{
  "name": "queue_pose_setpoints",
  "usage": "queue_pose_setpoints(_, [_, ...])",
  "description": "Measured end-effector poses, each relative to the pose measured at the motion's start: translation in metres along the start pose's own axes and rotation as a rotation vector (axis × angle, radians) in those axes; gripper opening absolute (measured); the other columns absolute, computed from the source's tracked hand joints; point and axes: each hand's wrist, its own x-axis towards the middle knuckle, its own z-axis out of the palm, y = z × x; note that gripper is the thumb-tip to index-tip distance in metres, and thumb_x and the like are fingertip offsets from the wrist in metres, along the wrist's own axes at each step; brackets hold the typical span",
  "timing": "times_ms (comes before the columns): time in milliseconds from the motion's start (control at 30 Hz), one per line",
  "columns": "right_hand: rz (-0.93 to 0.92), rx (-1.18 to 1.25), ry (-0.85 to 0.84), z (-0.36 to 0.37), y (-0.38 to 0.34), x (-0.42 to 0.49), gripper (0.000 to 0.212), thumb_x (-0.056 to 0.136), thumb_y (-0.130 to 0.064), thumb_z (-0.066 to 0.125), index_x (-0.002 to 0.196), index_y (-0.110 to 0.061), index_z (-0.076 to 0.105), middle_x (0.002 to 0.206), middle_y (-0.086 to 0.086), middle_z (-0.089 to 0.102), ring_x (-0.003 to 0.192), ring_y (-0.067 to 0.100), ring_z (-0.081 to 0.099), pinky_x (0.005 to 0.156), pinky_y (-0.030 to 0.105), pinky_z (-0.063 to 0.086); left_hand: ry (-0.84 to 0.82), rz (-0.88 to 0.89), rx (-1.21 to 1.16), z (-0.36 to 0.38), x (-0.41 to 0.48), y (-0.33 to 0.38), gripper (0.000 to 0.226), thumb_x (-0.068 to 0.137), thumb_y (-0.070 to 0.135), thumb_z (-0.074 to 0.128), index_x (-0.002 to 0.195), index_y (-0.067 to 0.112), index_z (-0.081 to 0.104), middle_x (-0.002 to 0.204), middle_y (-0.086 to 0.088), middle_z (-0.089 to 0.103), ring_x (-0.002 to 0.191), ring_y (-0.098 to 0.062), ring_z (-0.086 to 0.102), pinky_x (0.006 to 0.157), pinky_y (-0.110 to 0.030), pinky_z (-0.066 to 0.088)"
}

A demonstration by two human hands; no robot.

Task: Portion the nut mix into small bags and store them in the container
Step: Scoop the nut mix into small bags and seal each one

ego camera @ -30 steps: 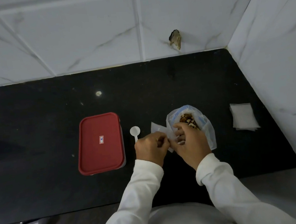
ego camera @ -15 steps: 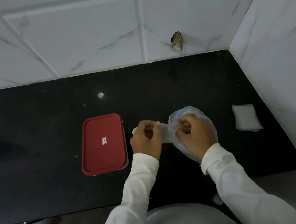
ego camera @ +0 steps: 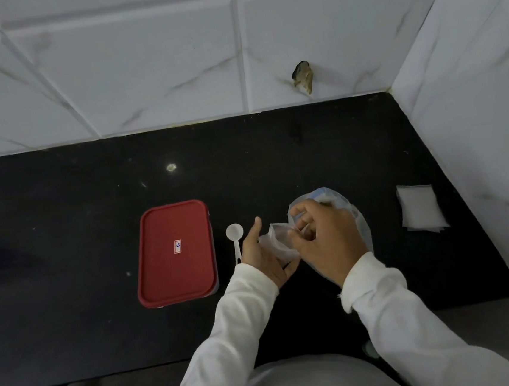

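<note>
The red-lidded container [ego camera: 175,253] is sitting on the black countertop [ego camera: 65,242], with the white scoop [ego camera: 234,233] lying just to its right. The left hand [ego camera: 263,254] is cradling the clear small bag [ego camera: 278,242], fingers curling under it and thumb raised. The right hand [ego camera: 326,242] is pinching that bag's mouth, partly covering the nut mix bag [ego camera: 341,201] behind. Spare bags [ego camera: 419,209] are lying stacked at far right.
</note>
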Motion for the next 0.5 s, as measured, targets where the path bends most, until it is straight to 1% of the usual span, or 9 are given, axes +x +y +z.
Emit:
queue_pose_setpoints(33, [0.012, 0.015, 0.001, 0.001, 0.001, -0.001, 0.029, 0.086, -0.024, 0.069, 0.113, -0.024, 0.059, 0.080, -0.016, 0.054, 0.073, -0.001, 0.059, 0.072, 0.019, 0.054, -0.006, 0.014, -0.002, -0.001, 0.001, -0.001, 0.069, 0.090, 0.064, 0.048, 0.126, 0.007, 0.060, 0.122, -0.019, 0.067, 0.109, -0.031, 0.066, 0.093, -0.038, 0.054])
queue_pose_setpoints(67, [0.022, 0.027, 0.005, 0.002, 0.002, -0.001, 0.028, 0.086, -0.024, 0.069, 0.112, -0.024, 0.059, 0.081, -0.015, 0.056, 0.074, 0.000, 0.060, 0.072, 0.018, 0.053, -0.012, 0.031, 0.000, -0.001, 0.002, -0.001, 0.065, 0.092, 0.062, 0.045, 0.121, 0.007, 0.062, 0.118, -0.020, 0.068, 0.106, -0.030, 0.067, 0.091, -0.036, 0.055])
queue_pose_setpoints(133, [0.052, 0.050, 0.007, 0.005, 0.005, -0.001, 0.025, 0.086, -0.026, 0.069, 0.110, -0.024, 0.060, 0.084, -0.013, 0.059, 0.076, 0.001, 0.060, 0.071, 0.017, 0.052, 0.001, 0.083, 0.027, -0.002, 0.005, -0.005, 0.060, 0.095, 0.061, 0.041, 0.113, 0.009, 0.067, 0.109, -0.018, 0.072, 0.091, -0.028, 0.071, 0.076, -0.034, 0.059])
queue_pose_setpoints(233, [0.091, 0.075, 0.022, 0.010, 0.008, -0.001, 0.019, 0.086, -0.033, 0.068, 0.102, -0.024, 0.061, 0.088, -0.011, 0.062, 0.080, 0.004, 0.061, 0.073, 0.021, 0.052, 0.057, 0.222, 0.073, -0.007, 0.013, -0.011, 0.049, 0.098, 0.056, 0.041, 0.103, 0.019, 0.073, 0.112, -0.015, 0.072, 0.095, -0.031, 0.071, 0.085, -0.043, 0.055])
queue_pose_setpoints(267, [0.094, 0.071, 0.028, 0.012, 0.009, -0.001, 0.017, 0.086, -0.033, 0.067, 0.099, -0.023, 0.061, 0.087, -0.011, 0.061, 0.080, 0.005, 0.061, 0.073, 0.022, 0.052, 0.058, 0.285, 0.101, -0.009, 0.013, -0.013, 0.041, 0.099, 0.052, 0.041, 0.105, 0.025, 0.071, 0.111, -0.012, 0.073, 0.092, -0.029, 0.071, 0.080, -0.042, 0.056])
queue_pose_setpoints(300, [0.101, 0.070, 0.028, 0.013, 0.009, -0.001, 0.015, 0.086, -0.032, 0.067, 0.097, -0.024, 0.060, 0.086, -0.012, 0.060, 0.078, 0.005, 0.061, 0.073, 0.023, 0.053, 0.047, 0.340, 0.131, -0.010, 0.013, -0.014, 0.035, 0.100, 0.049, 0.041, 0.108, 0.030, 0.070, 0.108, -0.009, 0.074, 0.085, -0.027, 0.072, 0.070, -0.039, 0.056])
queue_pose_setpoints(367, [0.116, 0.098, 0.018, 0.016, 0.010, 0.000, 0.014, 0.086, -0.031, 0.067, 0.096, -0.025, 0.059, 0.086, -0.012, 0.061, 0.076, 0.006, 0.063, 0.071, 0.029, 0.057, 0.024, 0.420, 0.191, -0.014, 0.012, -0.015, 0.032, 0.101, 0.045, 0.040, 0.116, 0.033, 0.065, 0.106, -0.006, 0.073, 0.073, -0.021, 0.069, 0.053, -0.029, 0.051])
queue_pose_setpoints(433, [0.113, 0.115, 0.006, 0.017, 0.010, -0.001, 0.014, 0.087, -0.032, 0.066, 0.097, -0.025, 0.059, 0.086, -0.011, 0.062, 0.073, 0.008, 0.065, 0.068, 0.032, 0.059, -0.004, 0.436, 0.224, -0.016, 0.011, -0.016, 0.034, 0.102, 0.043, 0.039, 0.119, 0.028, 0.064, 0.110, -0.009, 0.071, 0.072, -0.019, 0.067, 0.048, -0.026, 0.047])
queue_pose_setpoints(500, [0.100, 0.115, 0.000, 0.018, 0.010, 0.000, 0.015, 0.088, -0.035, 0.064, 0.098, -0.025, 0.060, 0.086, -0.011, 0.063, 0.072, 0.007, 0.065, 0.067, 0.032, 0.059, -0.016, 0.402, 0.220, -0.017, 0.012, -0.016, 0.034, 0.101, 0.041, 0.040, 0.116, 0.023, 0.065, 0.111, -0.011, 0.068, 0.072, -0.017, 0.066, 0.047, -0.023, 0.046])
